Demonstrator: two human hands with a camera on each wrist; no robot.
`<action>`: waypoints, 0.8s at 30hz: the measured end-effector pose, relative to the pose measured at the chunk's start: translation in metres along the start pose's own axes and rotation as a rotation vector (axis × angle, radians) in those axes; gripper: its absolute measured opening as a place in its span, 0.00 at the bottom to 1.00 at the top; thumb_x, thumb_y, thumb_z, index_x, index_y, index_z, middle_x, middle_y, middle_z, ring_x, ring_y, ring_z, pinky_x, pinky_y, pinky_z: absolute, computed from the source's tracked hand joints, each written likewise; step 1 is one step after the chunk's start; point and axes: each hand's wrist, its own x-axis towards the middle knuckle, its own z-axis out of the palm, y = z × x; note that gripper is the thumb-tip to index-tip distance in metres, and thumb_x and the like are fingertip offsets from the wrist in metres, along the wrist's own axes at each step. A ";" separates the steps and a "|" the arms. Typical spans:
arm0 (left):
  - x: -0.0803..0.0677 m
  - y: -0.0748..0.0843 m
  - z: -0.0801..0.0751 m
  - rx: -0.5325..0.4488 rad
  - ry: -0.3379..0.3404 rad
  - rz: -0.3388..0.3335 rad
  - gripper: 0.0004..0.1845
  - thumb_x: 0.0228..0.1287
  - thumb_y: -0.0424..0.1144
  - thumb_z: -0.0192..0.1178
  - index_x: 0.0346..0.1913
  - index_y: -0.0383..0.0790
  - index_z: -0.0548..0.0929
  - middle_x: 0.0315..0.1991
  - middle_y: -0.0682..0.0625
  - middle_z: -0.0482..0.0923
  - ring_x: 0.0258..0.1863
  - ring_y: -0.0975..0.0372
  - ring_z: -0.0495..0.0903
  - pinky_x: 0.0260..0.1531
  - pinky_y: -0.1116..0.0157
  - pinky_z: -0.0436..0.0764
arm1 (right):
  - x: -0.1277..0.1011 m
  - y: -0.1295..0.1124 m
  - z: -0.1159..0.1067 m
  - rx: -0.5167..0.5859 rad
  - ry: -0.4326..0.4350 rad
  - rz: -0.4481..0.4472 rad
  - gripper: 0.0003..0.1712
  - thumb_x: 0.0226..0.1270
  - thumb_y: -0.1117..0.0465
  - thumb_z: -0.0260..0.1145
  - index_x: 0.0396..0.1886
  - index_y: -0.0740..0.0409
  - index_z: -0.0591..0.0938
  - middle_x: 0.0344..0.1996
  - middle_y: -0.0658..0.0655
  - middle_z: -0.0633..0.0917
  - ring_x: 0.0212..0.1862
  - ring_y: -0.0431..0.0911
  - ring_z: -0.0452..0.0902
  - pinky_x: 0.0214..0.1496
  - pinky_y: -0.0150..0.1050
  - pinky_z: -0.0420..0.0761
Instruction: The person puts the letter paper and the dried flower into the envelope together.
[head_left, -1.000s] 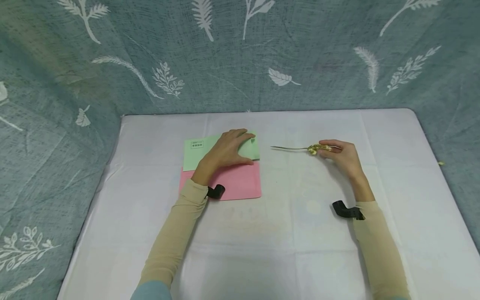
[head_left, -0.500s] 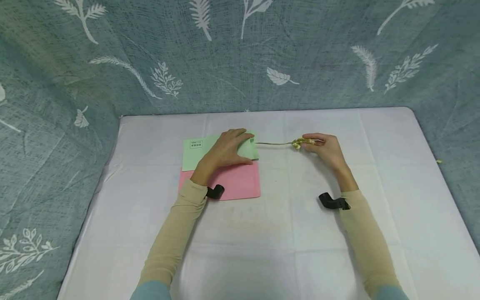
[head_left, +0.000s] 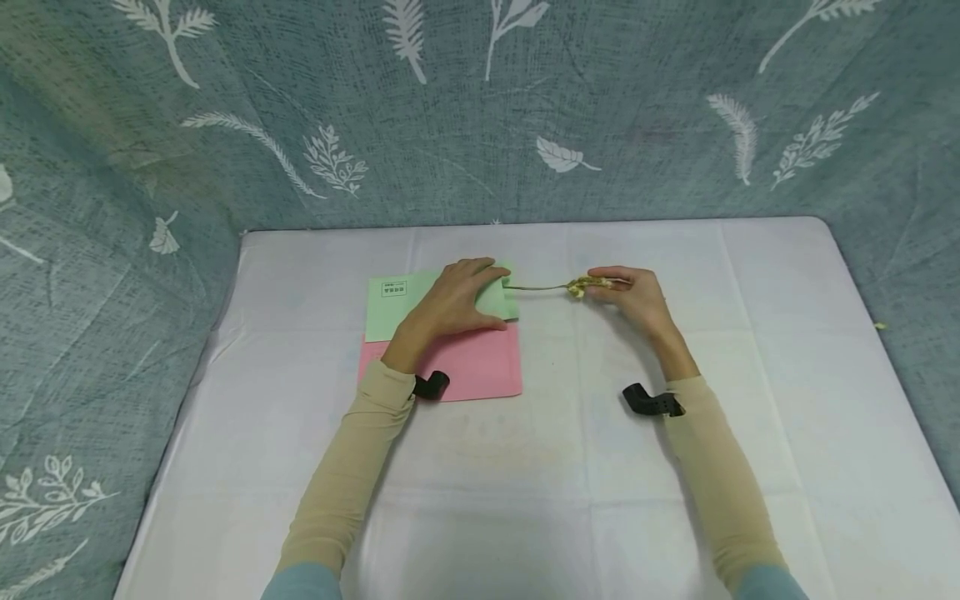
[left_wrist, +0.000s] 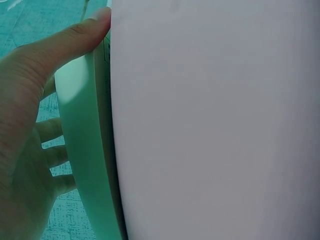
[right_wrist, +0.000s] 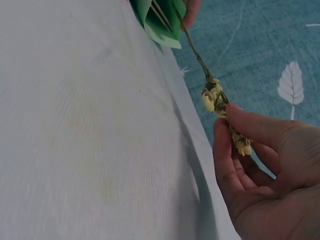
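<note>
The left hand (head_left: 457, 302) covered the middle of the green envelope (head_left: 390, 304), whose small printed label (head_left: 393, 289) was too tiny to read; the sprig's (head_left: 540, 287) stem tip vanished inside its opening.

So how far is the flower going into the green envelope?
Done: left hand holds the green envelope open. In hand: right hand pinches the dried flower sprig, stem tip at the opening. Left: most of the stem and the blossoms are outside.

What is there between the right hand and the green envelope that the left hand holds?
In the head view, only the thin stem of the dried flower sprig spans from the right hand to the green envelope held by the left hand.
</note>
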 end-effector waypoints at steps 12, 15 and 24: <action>0.001 0.000 0.000 0.004 0.004 0.008 0.45 0.48 0.60 0.74 0.69 0.46 0.72 0.70 0.40 0.64 0.70 0.47 0.61 0.67 0.47 0.60 | 0.009 -0.009 0.022 0.069 -0.071 -0.028 0.24 0.62 0.61 0.72 0.57 0.67 0.81 0.56 0.66 0.81 0.42 0.34 0.82 0.48 0.29 0.79; 0.001 0.000 0.000 0.008 0.007 0.006 0.45 0.47 0.60 0.74 0.68 0.46 0.72 0.70 0.40 0.64 0.70 0.47 0.62 0.67 0.47 0.60 | 0.011 -0.011 0.029 0.083 -0.077 -0.033 0.24 0.62 0.61 0.72 0.56 0.66 0.81 0.55 0.66 0.82 0.43 0.35 0.83 0.49 0.31 0.79; 0.001 0.001 0.000 -0.010 0.002 0.001 0.44 0.48 0.59 0.74 0.68 0.46 0.72 0.70 0.40 0.64 0.69 0.47 0.62 0.67 0.47 0.59 | 0.018 -0.017 0.053 0.129 -0.080 -0.052 0.21 0.62 0.64 0.71 0.54 0.68 0.83 0.52 0.66 0.83 0.42 0.36 0.84 0.45 0.30 0.80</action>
